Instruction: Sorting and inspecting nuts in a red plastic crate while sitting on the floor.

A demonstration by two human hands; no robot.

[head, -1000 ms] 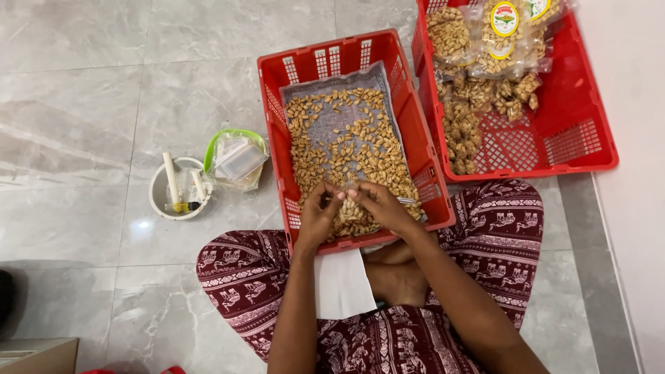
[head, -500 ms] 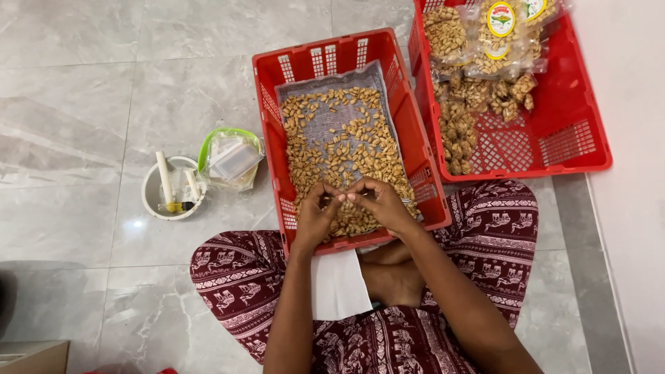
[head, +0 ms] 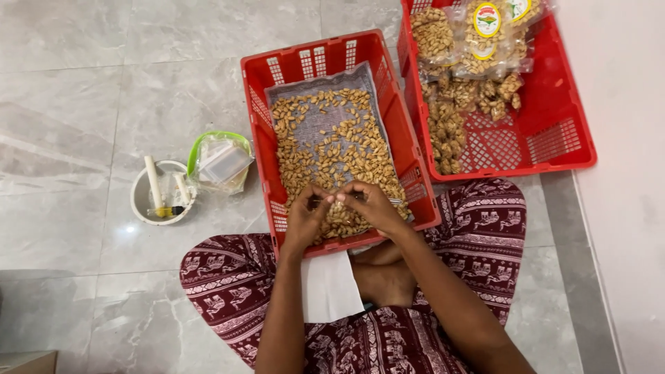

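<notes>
Both hands meet at the red crate's (head: 258, 104) near edge: left hand (head: 307, 216) and right hand (head: 373, 206) fingertips pinched together on one cashew kernel (head: 331, 199), loose kernels spread just beyond toward the far edge.

The item pinched between the left hand (head: 306, 216) and right hand (head: 370, 205), over the red crate (head: 258, 125), is too small to be identified. The second crate (head: 554, 145), right of it, is cut off by the top edge.
</notes>
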